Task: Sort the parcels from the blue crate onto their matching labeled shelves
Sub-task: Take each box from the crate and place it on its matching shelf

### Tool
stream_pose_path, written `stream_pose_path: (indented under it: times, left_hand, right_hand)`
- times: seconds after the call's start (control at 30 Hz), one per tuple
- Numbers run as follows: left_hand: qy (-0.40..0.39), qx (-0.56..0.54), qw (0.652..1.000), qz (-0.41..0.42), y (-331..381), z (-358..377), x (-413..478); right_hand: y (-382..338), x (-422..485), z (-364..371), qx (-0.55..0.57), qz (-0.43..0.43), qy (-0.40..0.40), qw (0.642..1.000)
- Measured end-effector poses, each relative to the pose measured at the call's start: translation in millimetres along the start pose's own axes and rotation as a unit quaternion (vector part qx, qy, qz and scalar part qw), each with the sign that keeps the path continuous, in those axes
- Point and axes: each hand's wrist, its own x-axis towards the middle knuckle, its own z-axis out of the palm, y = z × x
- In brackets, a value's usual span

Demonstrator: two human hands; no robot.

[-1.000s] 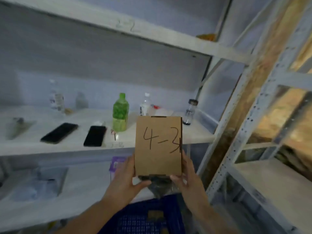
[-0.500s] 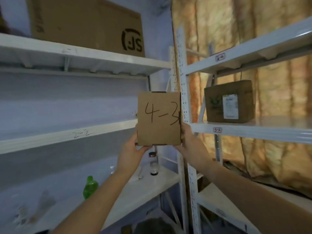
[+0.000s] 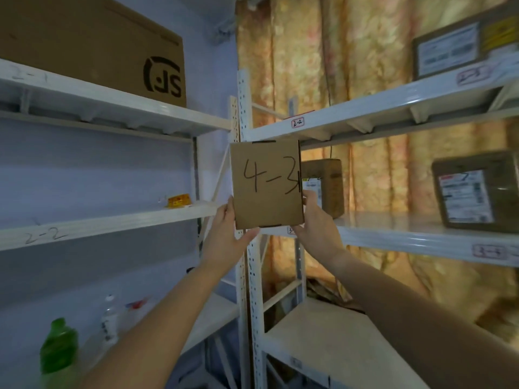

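A flat cardboard parcel (image 3: pixel 266 185) marked "4-3" in black pen is held upright in front of the shelf posts. My left hand (image 3: pixel 229 234) grips its lower left corner and my right hand (image 3: pixel 316 220) grips its right edge and lower right corner. Behind it stand two white racks. The left rack has shelves pencilled "2-1" (image 3: pixel 25 77) and "2-2" (image 3: pixel 46 235). The right rack carries a red-framed label "2-2" (image 3: pixel 297 122) and a blurred label (image 3: pixel 488 251) on the shelf below. The blue crate is out of view.
A large brown carton (image 3: pixel 92 46) sits on the left top shelf. Parcels with shipping labels (image 3: pixel 474 192) (image 3: pixel 325 186) (image 3: pixel 449 49) stand on the right rack. A green bottle (image 3: pixel 57 346), a clear bottle (image 3: pixel 109 318) and a small yellow packet (image 3: pixel 178 200) lie on left shelves.
My view has swung up from the lower shelf and crate to the upper shelves. Both hands have raised the parcel with it, and the right rack has come closer.
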Motion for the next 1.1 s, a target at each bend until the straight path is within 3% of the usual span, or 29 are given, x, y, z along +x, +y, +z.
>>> stream_pose_path:
  times: [0.2, 0.37, 0.6, 0.73, 1.1]
  left_hand:
    - [-0.023, -0.097, 0.995, -0.003, 8, 40, -29]
    - [-0.038, -0.115, 0.992, -0.020, 10, 82, -71]
    - [-0.180, -0.185, 0.964, -0.058, 8, 156, -140]
    - [-0.215, -0.135, 0.966, -0.055, 14, 205, -167]
    - [-0.295, -0.082, 0.949, -0.079, -14, 360, -179]
  right_hand:
    - [24, -52, -2, -0.025, 0.048, 0.018, 0.998]
    - [49, -111, 1, -0.098, 0.101, 0.047, 0.989]
    - [101, -210, -7, -0.129, 0.210, 0.016, 0.969]
    - [141, -247, -13, -0.197, 0.264, 0.001, 0.944]
    - [279, -288, 13, -0.146, 0.362, 0.011, 0.921]
